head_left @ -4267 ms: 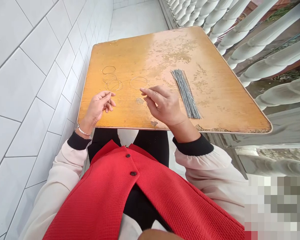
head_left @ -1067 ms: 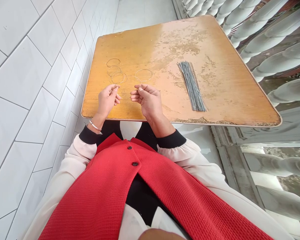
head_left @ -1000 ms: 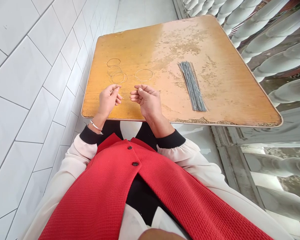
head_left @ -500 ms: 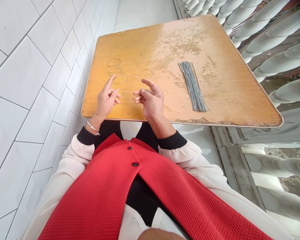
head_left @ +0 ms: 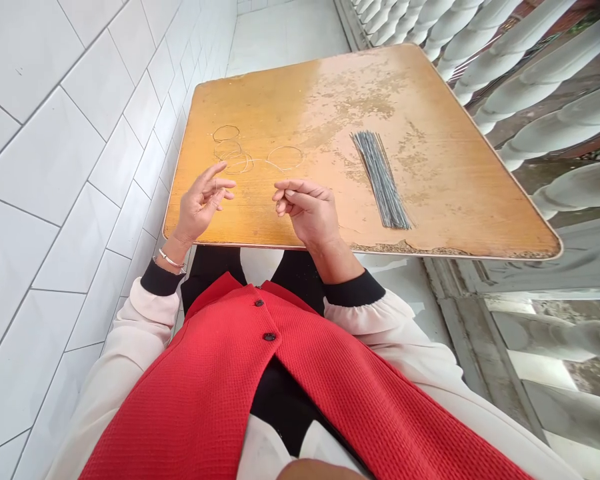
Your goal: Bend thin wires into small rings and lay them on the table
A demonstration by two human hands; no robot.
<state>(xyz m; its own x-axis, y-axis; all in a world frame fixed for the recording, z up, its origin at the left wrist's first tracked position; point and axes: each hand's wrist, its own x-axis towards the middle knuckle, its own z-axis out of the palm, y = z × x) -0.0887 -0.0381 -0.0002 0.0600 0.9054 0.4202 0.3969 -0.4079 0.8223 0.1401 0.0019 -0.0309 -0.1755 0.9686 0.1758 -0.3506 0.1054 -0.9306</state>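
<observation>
My left hand point(head_left: 200, 203) hovers over the near left part of the table, fingers stretched and apart. I can make out nothing held in it. To its right, my right hand point(head_left: 311, 208) has its thumb pressed against its bent fingers in a pinch. Whatever it may hold is too thin or hidden to name. Just beyond both hands, several thin wire rings point(head_left: 226, 127) lie on the wood, some overlapping. A wider wire loop point(head_left: 303, 157) with a pale curved end lies among them. A bundle of straight grey wires point(head_left: 380, 180) rests farther right.
The wooden table point(head_left: 260, 93) has peeling patches and a chipped near edge. A white tiled wall point(head_left: 80, 153) runs along the left. White balusters point(head_left: 530, 100) stand along the right side.
My hands have moved farther apart and slightly nearer to me. The raised right index finger has folded down towards the thumb. Rings and wire bundle keep their places on the table.
</observation>
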